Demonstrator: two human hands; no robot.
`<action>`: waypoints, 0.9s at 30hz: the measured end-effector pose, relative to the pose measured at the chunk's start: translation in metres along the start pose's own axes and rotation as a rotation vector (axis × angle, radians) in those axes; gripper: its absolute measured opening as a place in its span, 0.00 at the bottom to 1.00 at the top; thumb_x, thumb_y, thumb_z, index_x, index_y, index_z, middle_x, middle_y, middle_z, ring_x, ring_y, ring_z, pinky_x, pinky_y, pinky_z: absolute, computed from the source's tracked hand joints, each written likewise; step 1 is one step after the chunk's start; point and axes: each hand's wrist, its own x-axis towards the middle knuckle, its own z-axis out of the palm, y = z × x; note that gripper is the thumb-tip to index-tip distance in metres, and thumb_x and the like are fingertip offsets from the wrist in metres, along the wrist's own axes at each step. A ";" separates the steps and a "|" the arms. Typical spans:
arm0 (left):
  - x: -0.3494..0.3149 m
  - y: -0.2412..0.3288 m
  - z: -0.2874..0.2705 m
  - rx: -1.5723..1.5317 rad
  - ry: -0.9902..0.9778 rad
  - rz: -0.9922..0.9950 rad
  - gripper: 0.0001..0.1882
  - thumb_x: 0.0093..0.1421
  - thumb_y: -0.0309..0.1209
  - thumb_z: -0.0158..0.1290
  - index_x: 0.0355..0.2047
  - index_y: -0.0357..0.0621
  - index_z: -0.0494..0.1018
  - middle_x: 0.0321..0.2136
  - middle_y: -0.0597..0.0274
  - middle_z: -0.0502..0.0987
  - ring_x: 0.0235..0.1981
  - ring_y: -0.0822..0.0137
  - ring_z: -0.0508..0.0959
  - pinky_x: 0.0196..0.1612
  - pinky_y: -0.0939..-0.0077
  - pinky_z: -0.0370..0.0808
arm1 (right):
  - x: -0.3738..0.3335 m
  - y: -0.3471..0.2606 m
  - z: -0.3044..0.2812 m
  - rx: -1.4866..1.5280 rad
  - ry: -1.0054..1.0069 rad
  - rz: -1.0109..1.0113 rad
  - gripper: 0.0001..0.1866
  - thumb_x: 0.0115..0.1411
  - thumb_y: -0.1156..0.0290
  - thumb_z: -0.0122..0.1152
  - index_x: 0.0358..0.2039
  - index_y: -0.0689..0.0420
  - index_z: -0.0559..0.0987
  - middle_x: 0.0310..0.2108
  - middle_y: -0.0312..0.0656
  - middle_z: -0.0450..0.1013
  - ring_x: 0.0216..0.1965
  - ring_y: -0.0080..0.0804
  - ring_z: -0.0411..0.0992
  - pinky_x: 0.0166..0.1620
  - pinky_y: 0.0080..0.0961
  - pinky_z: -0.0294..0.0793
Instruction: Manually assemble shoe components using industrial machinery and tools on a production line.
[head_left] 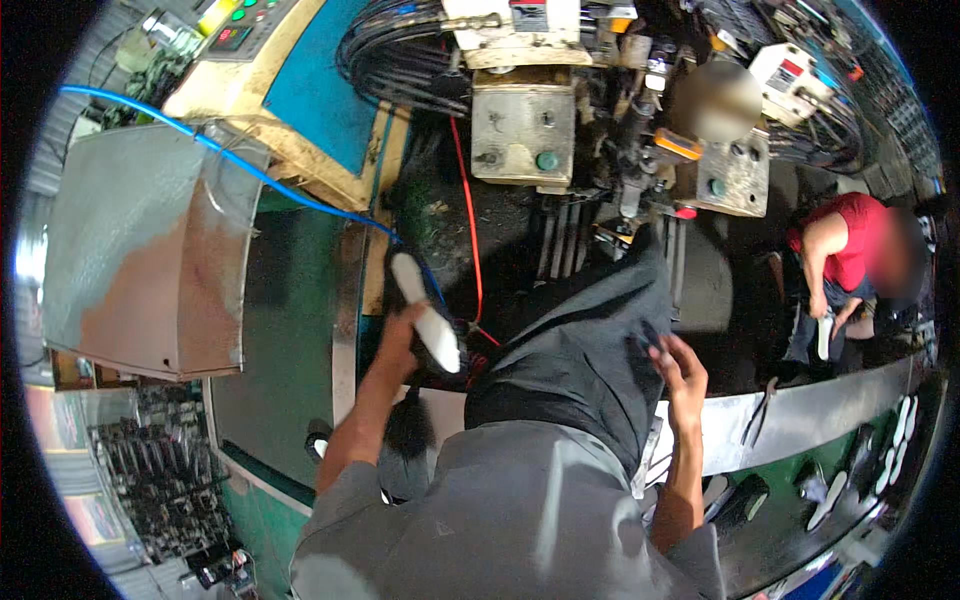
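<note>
My left hand [402, 335] is closed around the middle of a black shoe [434, 335], held tilted to the left of my legs. A long white sole-shaped face of the shoe points upward. Part of the grip is hidden beneath the shoe. Beside my right thigh, my right hand [684, 378] hovers with loosely bent fingers apart, close to the dark trouser fabric. Nothing plainly shows in it.
Ahead stand machines with a pale control box [522, 130] and black hoses [390, 50]. A blue hose [290, 190] and red cord [468, 210] run nearby. A metal-edged bench [810, 415] carries several shoes; a co-worker in red [848, 235] sits right. A grey cabinet [150, 250] stands left.
</note>
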 end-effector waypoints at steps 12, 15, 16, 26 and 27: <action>0.180 0.169 -0.158 0.319 -0.043 0.361 0.29 0.64 0.30 0.65 0.64 0.38 0.73 0.51 0.52 0.83 0.51 0.60 0.81 0.56 0.65 0.76 | -0.047 0.038 -0.070 -0.338 0.280 -0.084 0.21 0.76 0.70 0.61 0.64 0.68 0.78 0.59 0.49 0.81 0.62 0.37 0.78 0.67 0.32 0.75; 0.185 0.112 -0.083 0.435 -0.318 0.318 0.30 0.73 0.31 0.57 0.73 0.41 0.65 0.62 0.40 0.78 0.64 0.49 0.79 0.69 0.52 0.75 | -0.096 0.084 -0.127 -0.549 0.617 -0.050 0.25 0.72 0.67 0.62 0.64 0.69 0.78 0.61 0.56 0.80 0.63 0.44 0.78 0.69 0.38 0.72; 0.182 0.091 -0.052 0.438 -0.358 0.290 0.29 0.75 0.31 0.55 0.73 0.39 0.64 0.63 0.39 0.77 0.64 0.47 0.79 0.70 0.51 0.75 | -0.124 0.087 -0.142 -0.594 0.716 0.014 0.26 0.71 0.67 0.62 0.65 0.70 0.76 0.61 0.58 0.79 0.63 0.46 0.77 0.70 0.38 0.72; -0.018 -0.092 0.278 0.675 -1.036 0.222 0.28 0.77 0.30 0.52 0.72 0.29 0.64 0.64 0.39 0.75 0.62 0.51 0.80 0.67 0.59 0.77 | -0.441 0.250 -0.077 -0.420 0.790 0.716 0.70 0.53 0.37 0.81 0.81 0.64 0.51 0.72 0.68 0.64 0.73 0.58 0.66 0.74 0.47 0.67; -0.025 -0.089 0.284 0.692 -1.025 0.238 0.28 0.77 0.30 0.52 0.72 0.29 0.64 0.64 0.39 0.75 0.62 0.51 0.80 0.67 0.59 0.77 | -0.421 0.250 -0.051 -0.523 0.790 0.719 0.69 0.54 0.40 0.81 0.81 0.63 0.50 0.72 0.68 0.63 0.73 0.59 0.66 0.74 0.46 0.66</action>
